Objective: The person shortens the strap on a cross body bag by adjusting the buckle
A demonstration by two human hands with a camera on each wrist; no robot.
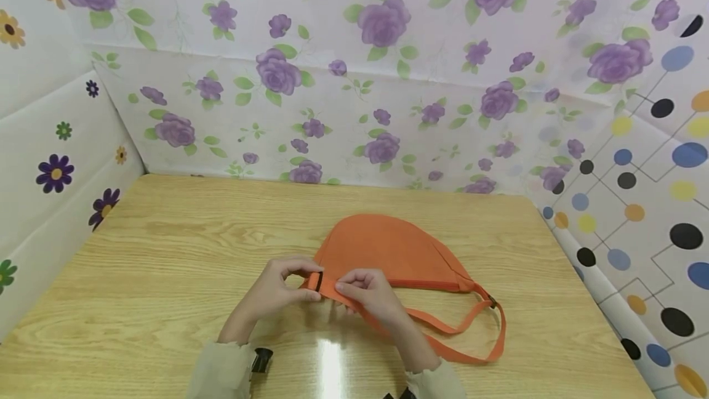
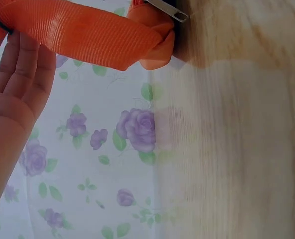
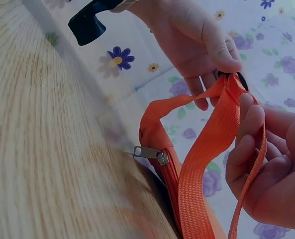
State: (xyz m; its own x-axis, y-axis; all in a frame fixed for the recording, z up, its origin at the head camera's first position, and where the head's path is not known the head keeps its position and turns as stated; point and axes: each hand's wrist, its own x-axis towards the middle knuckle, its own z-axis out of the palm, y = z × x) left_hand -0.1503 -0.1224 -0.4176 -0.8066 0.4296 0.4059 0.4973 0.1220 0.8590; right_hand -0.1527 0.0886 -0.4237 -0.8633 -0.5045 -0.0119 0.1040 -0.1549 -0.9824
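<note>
An orange waist bag lies on the wooden table with its curved side away from me. My left hand pinches the black strap slider between thumb and fingers, at the bag's left end. Just right of it, my right hand pinches the orange webbing strap. In the right wrist view the strap passes through the slider and hangs in lengths below both hands. A metal zipper pull shows at the bag's end there.
The strap's other part loops to the right, with a dark buckle near the bag's right corner. Wood-grain table surrounds the bag. Floral sheeting stands behind, with patterned sheets at both sides. Black wrist-worn pieces show near the sleeves.
</note>
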